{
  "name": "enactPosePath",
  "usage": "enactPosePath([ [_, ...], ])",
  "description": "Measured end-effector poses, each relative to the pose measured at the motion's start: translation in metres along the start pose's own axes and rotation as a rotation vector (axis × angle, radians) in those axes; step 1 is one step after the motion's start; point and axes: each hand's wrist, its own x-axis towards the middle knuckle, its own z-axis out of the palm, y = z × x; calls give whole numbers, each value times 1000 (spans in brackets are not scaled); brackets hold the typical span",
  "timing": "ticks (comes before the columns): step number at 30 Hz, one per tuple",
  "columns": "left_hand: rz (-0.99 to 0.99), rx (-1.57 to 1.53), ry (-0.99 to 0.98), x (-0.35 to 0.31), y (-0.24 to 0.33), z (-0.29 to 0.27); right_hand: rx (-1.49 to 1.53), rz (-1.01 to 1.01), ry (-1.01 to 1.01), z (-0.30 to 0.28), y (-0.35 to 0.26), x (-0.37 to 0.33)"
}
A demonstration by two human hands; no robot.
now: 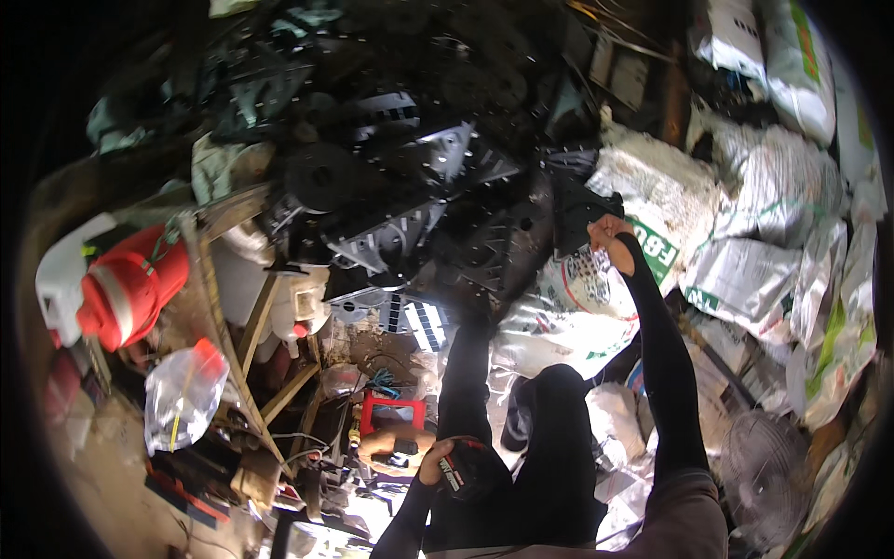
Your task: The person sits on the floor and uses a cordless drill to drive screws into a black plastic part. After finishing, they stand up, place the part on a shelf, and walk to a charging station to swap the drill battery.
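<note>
My right hand [611, 240] reaches far forward, its fingers closed at the edge of a dark flat plastic part [579, 212] by the heap. Low in the view, my left hand [433, 463] is near my lap, its fingers curled against a black object with red edging and white marks [470, 470]. That object's exact kind is unclear. Ahead lies a large heap of black moulded plastic parts [391, 238], with ribs, holes and a round disc-like piece [321, 177] among them. Deep shadow hides the far part of the heap.
White woven sacks [764, 270] crowd the right side, with a wire fan guard [764, 470] below them. At left, a red jug [135, 289] and a clear plastic bag [186, 396] sit beside a wooden frame [223, 345]. A red stool [391, 407] stands near my left leg.
</note>
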Motion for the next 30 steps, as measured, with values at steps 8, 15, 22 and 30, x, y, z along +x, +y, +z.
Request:
enactPosePath([
  [8,88,-64,-68,-2,2,-5,-768,2,195,-1,-45,-3],
  [15,142,-59,-52,4,-3,-14,-942,222,193,-6,-25,-43],
  [22,207,-195,-34,5,-2,-4,-941,193,196,13,10,36],
  [30,231,-291,-10,24,-8,25,-1381,1,304,31,58,175],
])
